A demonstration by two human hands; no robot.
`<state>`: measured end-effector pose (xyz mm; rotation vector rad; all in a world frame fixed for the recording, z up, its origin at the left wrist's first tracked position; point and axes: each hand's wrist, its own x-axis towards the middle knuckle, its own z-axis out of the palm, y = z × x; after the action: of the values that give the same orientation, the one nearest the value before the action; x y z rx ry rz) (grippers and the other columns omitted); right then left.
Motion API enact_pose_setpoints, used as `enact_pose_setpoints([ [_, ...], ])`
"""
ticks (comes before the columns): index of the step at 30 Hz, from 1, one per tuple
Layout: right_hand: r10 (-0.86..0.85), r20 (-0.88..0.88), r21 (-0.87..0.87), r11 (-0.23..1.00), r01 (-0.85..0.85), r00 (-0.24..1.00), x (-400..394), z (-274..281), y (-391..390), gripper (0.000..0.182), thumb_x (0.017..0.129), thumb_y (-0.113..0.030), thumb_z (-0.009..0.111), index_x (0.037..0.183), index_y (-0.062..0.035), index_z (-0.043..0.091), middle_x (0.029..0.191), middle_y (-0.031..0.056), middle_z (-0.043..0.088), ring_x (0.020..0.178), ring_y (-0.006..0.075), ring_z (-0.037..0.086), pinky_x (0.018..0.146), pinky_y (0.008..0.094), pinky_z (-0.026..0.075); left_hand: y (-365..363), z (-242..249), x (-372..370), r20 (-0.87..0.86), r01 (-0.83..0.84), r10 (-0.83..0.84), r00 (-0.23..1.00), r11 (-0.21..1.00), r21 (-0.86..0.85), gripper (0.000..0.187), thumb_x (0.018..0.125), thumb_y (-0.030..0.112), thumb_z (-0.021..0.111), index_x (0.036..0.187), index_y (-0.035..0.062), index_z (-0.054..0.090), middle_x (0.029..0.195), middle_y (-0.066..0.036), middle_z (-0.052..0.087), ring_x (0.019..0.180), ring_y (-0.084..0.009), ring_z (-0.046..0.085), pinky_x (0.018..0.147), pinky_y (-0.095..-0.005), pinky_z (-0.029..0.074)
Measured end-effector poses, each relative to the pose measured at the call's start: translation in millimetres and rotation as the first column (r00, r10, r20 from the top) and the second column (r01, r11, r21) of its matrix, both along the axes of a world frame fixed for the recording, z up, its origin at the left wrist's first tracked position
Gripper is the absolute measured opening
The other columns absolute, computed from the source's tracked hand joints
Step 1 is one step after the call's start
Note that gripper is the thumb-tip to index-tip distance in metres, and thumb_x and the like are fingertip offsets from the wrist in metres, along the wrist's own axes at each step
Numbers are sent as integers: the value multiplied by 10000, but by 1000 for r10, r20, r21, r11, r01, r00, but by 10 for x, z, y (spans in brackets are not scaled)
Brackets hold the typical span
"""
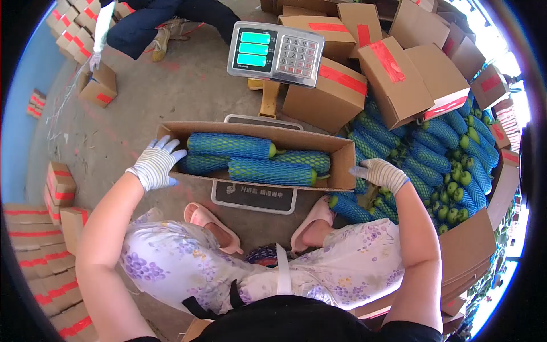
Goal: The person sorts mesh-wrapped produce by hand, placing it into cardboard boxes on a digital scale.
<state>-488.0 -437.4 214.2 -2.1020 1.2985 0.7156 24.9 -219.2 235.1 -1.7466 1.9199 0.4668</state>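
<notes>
An open, long cardboard box (pixel 250 129) sits over the platform of a weighing scale (pixel 254 196). Inside it lie several long green gourds or similar vegetables (pixel 270 171) in blue net sleeves. My left hand (pixel 152 164), in a striped white glove, grips the box's left end, fingers over the rim and thumb at the front. At the opposite end, my right hand (pixel 383 173), gloved alike, holds the right wall with its fingertips at the edge. Beyond the box stands the scale's display (pixel 275 52), its green screens lit, the digits too small to read.
At right lies a large heap of sleeved green vegetables (pixel 427 154), with cardboard boxes (pixel 393 80) on and behind it. Red-taped boxes (pixel 43 251) are stacked at left. A co-worker's gloved hand (pixel 95 60) is at a small box (pixel 98 85) at upper left.
</notes>
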Motion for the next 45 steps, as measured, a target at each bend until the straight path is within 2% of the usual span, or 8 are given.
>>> enact_pose_setpoints([
  [7, -144, 42, 152, 979, 136, 989, -153, 381, -197, 683, 918, -641, 504, 1016, 4, 703, 848, 206, 696, 801, 307, 657, 810, 421, 495, -61, -254, -84, -284, -54, 68, 956, 997, 57, 631, 797, 360, 741, 1319, 50, 568, 1310, -214, 581, 1234, -385, 534, 1076, -443, 412],
  [9, -166, 55, 73, 984, 162, 985, -416, 336, -343, 553, 943, -512, 540, 1094, 2, 675, 841, 191, 679, 771, 259, 641, 767, 406, 507, -131, -342, -63, -536, -289, 283, 795, 954, 74, 521, 860, 298, 688, 1290, 27, 577, 1297, -228, 585, 1204, -390, 551, 1050, -436, 431],
  [12, -263, 112, 29, 965, 261, 958, -853, 109, -395, 526, 927, -483, 581, 1069, 13, 679, 887, 230, 694, 827, 331, 668, 783, 436, 510, -359, -439, -248, -444, -173, 105, 890, 978, -115, 473, 885, 195, 647, 1308, 12, 544, 1338, -231, 554, 1223, -395, 533, 1061, -440, 424],
  [14, -44, 139, -226, 971, 75, 989, -1245, -135, -315, 497, 912, -458, 611, 1040, 17, 682, 981, 265, 688, 922, 405, 668, 817, 461, 507, -580, -666, -434, -288, -38, -39, 957, 966, -256, 559, 854, 198, 676, 1357, 36, 495, 1378, -216, 521, 1234, -393, 519, 1061, -445, 424],
  [23, -297, 14, -125, 947, 297, 955, -1784, -1416, -247, 522, 865, -413, 646, 1201, -15, 613, 1189, 244, 639, 1117, 385, 614, 961, 449, 485, -921, -767, -1078, 45, -145, 159, 986, 963, -226, 754, 636, 202, 829, 1320, 109, 526, 1236, -173, 520, 1182, -361, 483, 1033, -474, 414],
  [35, -434, -181, -461, 830, 314, 882, -2009, -2513, -912, 891, 733, -273, 826, 1460, -35, 370, 1395, 190, 498, 1277, 339, 513, 1067, 441, 427, -839, -1049, -836, -73, -170, 159, 985, 970, -172, 803, 571, 149, 807, 1305, 44, 498, 1259, -236, 547, 1190, -421, 500, 1054, -506, 390],
  [40, -351, -201, -369, 892, 261, 915, -2030, -2252, -1026, 960, 709, -362, 846, 1465, -32, 355, 1359, 190, 515, 1242, 339, 540, 1023, 426, 467, -793, -382, -965, 10, -123, 127, 992, 974, -188, 771, 573, 139, 789, 1288, 35, 523, 1242, -235, 549, 1166, -423, 509, 1027, -516, 392],
  [45, -188, -333, -141, 979, 149, 924, -1857, -1666, -1136, 931, 733, -488, 807, 1431, -16, 410, 1387, 206, 499, 1244, 333, 550, 1004, 418, 489, -322, 145, -852, 14, 41, -40, 999, 831, -554, 783, 595, 137, 797, 1313, 13, 512, 1231, -244, 546, 1129, -431, 521, 1014, -495, 406],
])
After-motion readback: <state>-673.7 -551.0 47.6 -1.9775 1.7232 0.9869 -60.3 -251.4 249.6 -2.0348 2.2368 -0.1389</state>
